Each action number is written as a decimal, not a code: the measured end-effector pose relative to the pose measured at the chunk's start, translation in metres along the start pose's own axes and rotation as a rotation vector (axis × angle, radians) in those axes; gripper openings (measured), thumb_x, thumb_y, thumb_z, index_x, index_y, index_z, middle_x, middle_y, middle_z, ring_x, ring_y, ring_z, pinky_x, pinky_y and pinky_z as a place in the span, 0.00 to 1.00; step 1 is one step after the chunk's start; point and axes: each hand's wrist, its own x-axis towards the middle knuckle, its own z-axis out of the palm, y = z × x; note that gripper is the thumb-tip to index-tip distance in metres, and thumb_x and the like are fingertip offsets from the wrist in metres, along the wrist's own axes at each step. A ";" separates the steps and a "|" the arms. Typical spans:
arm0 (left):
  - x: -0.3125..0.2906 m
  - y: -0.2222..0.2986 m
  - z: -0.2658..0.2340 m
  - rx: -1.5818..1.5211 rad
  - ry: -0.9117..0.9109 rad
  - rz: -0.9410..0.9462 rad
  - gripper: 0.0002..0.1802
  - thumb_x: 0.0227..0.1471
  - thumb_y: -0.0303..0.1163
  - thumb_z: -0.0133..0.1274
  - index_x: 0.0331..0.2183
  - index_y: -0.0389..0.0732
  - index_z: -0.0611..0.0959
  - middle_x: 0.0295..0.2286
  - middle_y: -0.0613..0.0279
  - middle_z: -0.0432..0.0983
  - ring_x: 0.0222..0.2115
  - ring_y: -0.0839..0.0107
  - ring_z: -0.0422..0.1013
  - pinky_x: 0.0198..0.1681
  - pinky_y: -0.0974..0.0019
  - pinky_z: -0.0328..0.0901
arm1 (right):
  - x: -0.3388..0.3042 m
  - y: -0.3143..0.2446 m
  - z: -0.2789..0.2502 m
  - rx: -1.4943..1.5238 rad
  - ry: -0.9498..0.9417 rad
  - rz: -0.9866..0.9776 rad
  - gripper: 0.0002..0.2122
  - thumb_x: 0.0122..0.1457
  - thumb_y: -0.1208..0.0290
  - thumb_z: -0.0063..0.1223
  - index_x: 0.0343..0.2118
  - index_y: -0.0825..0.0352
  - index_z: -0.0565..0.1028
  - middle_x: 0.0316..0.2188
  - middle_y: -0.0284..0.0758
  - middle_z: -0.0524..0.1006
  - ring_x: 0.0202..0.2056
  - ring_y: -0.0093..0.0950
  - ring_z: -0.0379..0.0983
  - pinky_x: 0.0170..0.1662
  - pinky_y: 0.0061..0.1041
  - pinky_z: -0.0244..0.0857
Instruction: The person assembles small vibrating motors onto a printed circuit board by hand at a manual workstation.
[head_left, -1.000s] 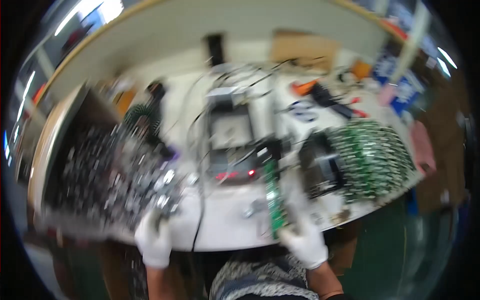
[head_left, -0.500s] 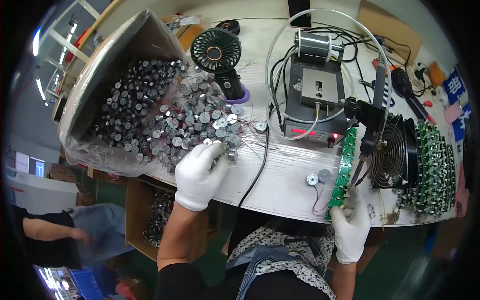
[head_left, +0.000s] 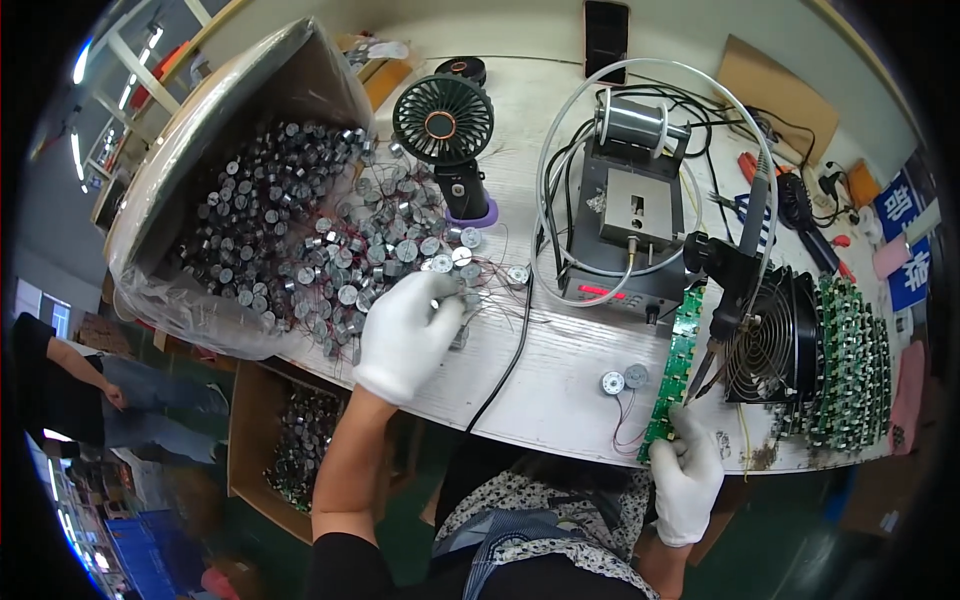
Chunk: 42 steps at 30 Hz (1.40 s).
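Observation:
My left hand, in a white glove, is at the near right edge of a heap of small round silver motors with thin wires. Its fingers are curled together; what lies between them is hidden. My right hand, gloved too, pinches the near end of a long green circuit board strip lying on the table. Left of the strip are two motors, whose reddish wires run to its near end. A soldering iron in a black holder leans over the strip's right side.
A plastic-lined box spills motors onto the white table. Behind stand a small fan and a solder feeder with its wire spool and looping tube. A black cooling fan and stacked green boards stand right. A person is at left.
My left hand has shifted slightly along the heap's edge, fingers still curled. My right hand stays on the strip. The whole view has tilted a little; the person at left has moved.

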 end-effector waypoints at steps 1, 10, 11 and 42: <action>-0.004 0.001 -0.002 -0.197 -0.043 -0.170 0.05 0.49 0.22 0.51 0.31 0.34 0.77 0.24 0.64 0.74 0.21 0.78 0.68 0.25 0.75 0.63 | 0.000 -0.001 -0.002 -0.075 -0.015 -0.040 0.15 0.45 0.84 0.53 0.39 0.75 0.76 0.33 0.39 0.74 0.28 0.23 0.70 0.31 0.19 0.65; -0.046 0.064 0.027 -0.315 -0.247 0.084 0.04 0.42 0.21 0.58 0.25 0.37 0.79 0.21 0.60 0.75 0.19 0.71 0.71 0.24 0.70 0.65 | 0.007 -0.004 -0.010 -0.099 -0.094 -0.286 0.09 0.44 0.84 0.56 0.31 0.72 0.79 0.29 0.39 0.74 0.31 0.31 0.72 0.36 0.25 0.65; -0.048 0.069 0.033 -0.271 -0.285 0.148 0.05 0.41 0.21 0.58 0.25 0.38 0.79 0.21 0.59 0.75 0.19 0.67 0.71 0.23 0.69 0.65 | 0.008 -0.003 -0.009 -0.096 -0.097 -0.284 0.09 0.44 0.82 0.57 0.31 0.70 0.79 0.29 0.39 0.74 0.31 0.32 0.72 0.36 0.26 0.65; -0.080 0.094 0.090 -0.090 -0.152 0.664 0.16 0.36 0.23 0.63 0.33 0.40 0.81 0.25 0.62 0.74 0.20 0.65 0.71 0.20 0.67 0.65 | 0.003 -0.003 -0.018 -0.036 -0.254 -0.267 0.10 0.51 0.66 0.60 0.33 0.67 0.79 0.32 0.39 0.73 0.33 0.32 0.72 0.36 0.27 0.66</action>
